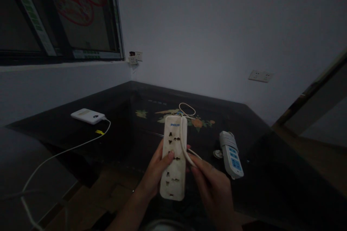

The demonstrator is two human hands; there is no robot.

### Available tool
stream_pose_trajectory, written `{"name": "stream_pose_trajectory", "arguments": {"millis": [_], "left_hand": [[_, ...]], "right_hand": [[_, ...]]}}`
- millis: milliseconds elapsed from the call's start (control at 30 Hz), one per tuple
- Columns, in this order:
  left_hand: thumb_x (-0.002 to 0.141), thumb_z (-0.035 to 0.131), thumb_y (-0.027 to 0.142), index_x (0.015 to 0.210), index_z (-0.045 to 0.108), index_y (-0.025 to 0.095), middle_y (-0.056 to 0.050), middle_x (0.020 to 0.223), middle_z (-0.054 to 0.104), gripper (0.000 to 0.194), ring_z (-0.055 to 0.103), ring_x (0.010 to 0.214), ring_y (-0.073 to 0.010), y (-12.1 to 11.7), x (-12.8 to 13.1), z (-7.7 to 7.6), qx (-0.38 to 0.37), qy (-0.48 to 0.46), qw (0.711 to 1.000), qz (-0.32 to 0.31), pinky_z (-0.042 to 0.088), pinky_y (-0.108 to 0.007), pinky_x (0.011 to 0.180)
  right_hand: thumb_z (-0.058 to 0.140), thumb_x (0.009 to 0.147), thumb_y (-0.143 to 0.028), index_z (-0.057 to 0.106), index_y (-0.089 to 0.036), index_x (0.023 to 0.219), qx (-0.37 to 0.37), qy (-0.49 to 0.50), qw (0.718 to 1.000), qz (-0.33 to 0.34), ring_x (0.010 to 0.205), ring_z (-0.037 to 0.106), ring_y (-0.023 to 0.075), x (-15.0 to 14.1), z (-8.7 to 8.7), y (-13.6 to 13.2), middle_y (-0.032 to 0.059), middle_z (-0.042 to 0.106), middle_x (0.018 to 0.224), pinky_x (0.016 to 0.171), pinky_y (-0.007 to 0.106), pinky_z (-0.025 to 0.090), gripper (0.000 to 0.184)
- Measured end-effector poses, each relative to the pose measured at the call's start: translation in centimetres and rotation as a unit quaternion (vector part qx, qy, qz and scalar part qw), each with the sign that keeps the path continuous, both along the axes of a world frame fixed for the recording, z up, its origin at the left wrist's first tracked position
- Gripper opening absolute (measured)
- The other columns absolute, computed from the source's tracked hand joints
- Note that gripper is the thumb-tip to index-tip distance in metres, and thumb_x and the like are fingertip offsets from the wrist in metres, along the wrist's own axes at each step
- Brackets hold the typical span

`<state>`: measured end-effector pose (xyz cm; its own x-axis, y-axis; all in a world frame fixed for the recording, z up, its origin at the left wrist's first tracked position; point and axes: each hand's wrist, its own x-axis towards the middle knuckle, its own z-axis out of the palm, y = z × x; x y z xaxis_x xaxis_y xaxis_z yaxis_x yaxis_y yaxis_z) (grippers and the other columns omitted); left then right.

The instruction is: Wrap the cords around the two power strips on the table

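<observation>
Above the near side of the dark, glossy table [116,115], the left hand [157,164] gripped a long white plastic power strip [175,169], most fingers hidden behind; the right hand [213,180] pinched a smooth, pale cord [182,138] crossing the strip's lettering [174,125]; thin wires [179,113] at the strip's far end seemed coloured, though dimly seen; to the right lay a smaller blue-faced strip [234,162], bound with coiled cable [229,142].
</observation>
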<state>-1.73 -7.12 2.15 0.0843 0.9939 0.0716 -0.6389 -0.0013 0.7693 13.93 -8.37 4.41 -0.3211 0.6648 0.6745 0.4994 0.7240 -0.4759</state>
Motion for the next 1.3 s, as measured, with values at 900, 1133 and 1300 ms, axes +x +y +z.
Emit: {"name": "stream_pose_trajectory", "arguments": {"millis": [900, 1133, 1300], "left_hand": [[0.079, 0.067, 0.039, 0.116, 0.052, 0.019, -0.011, 0.103, 0.066, 0.044, 0.066, 0.074, -0.0209, -0.6, -0.5, 0.6, 0.108, -0.06, 0.986, -0.111, 0.056, -0.032, 0.059], [0.082, 0.059, 0.049, 0.105, 0.061, 0.011, -0.011, 0.086, 0.067, 0.044, 0.062, 0.061, -0.0152, -1.0, -0.6, 1.7, 0.151, -0.103, 0.964, -0.192, 0.054, -0.026, 0.052], [0.083, 0.063, 0.034, 0.12, 0.048, 0.02, -0.012, 0.107, 0.066, 0.042, 0.067, 0.079, -0.0215, -0.3, -1.7, 1.9, 0.14, 0.006, 0.987, -0.073, 0.057, -0.033, 0.065]], "right_hand": [[0.052, 0.085, -0.04, 0.067, -0.016, 0.078, -0.294, 0.051, 0.953, 0.05, 0.045, 0.041, 0.0086, 3.3, 6.7, 3.4, -0.0052, 0.043, 0.049, 0.043, 0.02, 0.029, 0.03], [0.049, 0.089, -0.043, 0.066, -0.017, 0.078, -0.283, 0.029, 0.957, 0.062, 0.055, 0.05, 0.0104, 2.2, 6.3, 3.0, -0.001, 0.058, 0.063, 0.048, 0.021, 0.033, 0.032], [0.046, 0.092, -0.034, 0.068, -0.021, 0.093, -0.212, -0.036, 0.976, 0.029, 0.068, 0.061, 0.0137, 1.3, 5.9, 2.9, 0.0008, 0.068, 0.078, 0.058, 0.022, 0.04, 0.026]]}}
